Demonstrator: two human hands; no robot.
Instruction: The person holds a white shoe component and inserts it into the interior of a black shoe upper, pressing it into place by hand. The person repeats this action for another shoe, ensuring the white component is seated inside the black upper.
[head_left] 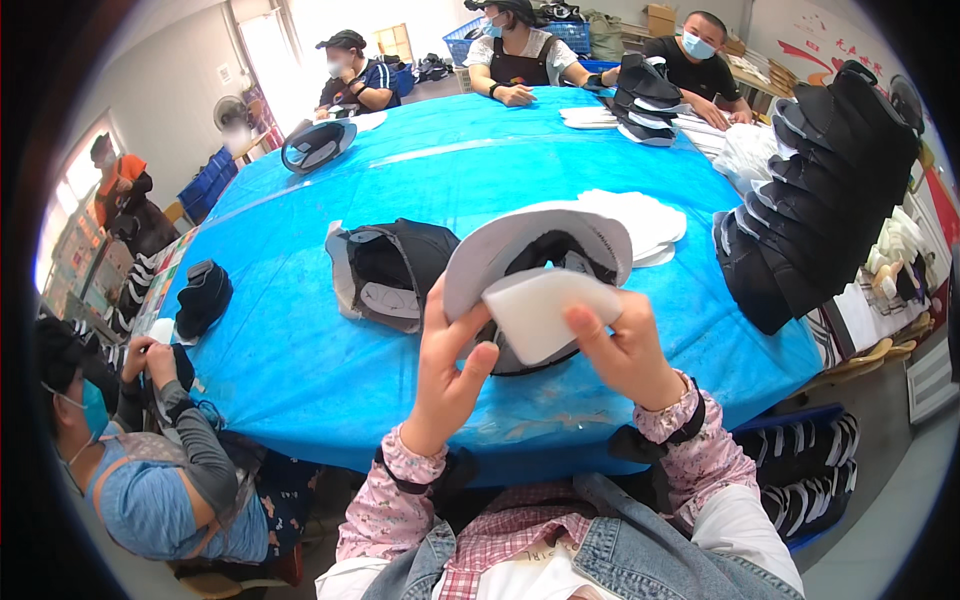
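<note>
Just above the near side of the table I hold a black cap (545, 252) with its pale grey brim (490, 250) facing me. My left hand (448, 370) grips the brim's left side, its thumb apart from the fingers. A curved white sheet (545, 310), smooth like foam or thick paper, lies across the cap's opening. My right hand (630, 350) presses its thumb on the sheet's right part; the fingers behind are hidden. Another black cap (400, 270) lies to the left, its opening toward me. Behind the held cap is a pile of white sheets (645, 228).
A blue cloth (460, 160) covers the large table. A tall stack of black caps (820, 210) leans at the right. Farther off are a smaller cap stack (645, 100) and a single cap (318, 145). Several people sit around, one (170, 480) close at my left.
</note>
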